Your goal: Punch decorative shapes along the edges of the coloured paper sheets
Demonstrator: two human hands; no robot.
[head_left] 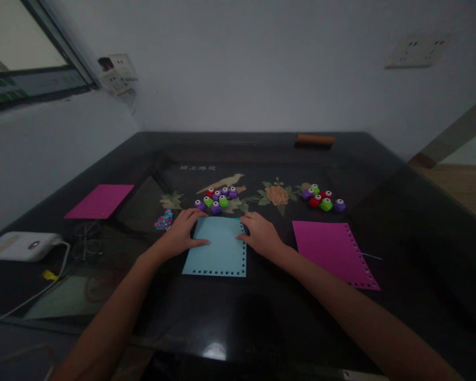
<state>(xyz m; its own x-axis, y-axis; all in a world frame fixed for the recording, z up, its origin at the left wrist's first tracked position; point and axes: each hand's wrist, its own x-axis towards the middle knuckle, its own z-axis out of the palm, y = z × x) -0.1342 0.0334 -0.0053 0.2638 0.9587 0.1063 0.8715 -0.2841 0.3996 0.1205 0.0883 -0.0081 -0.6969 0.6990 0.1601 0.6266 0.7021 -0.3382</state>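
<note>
Forearms (121, 301) over blk table (277, 323); L hand (183, 233), R hand (262, 233) hold blue paper (220, 251); wall (254, 69) bhd.

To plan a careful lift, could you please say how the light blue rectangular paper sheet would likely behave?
The light blue rectangular paper sheet looks thin, so it is probably light and might bend. Holes along two edges may let those margins tear.
</note>
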